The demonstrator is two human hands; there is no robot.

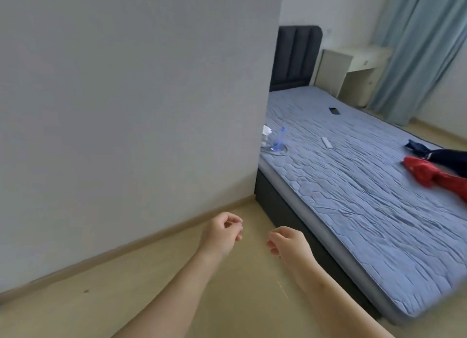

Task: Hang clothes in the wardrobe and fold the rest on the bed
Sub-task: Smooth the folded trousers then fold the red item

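On the bed [353, 198], 3 o'clock: red garment [427, 173], dark garment [444, 155]. Left hand [222, 232], right hand [288, 244]: apart, loosely curled, empty.

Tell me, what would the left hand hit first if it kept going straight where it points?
Probably the grey wall, low near its corner by the bed; only bare floor lies before the left hand. Depth is unclear.

A home bedroom: a low bed [353, 186] under a quilted blue cover, dark padded headboard [295, 59] against the wall, pale blue curtains [417, 47] and a cream bedside worktop [353, 67] behind.
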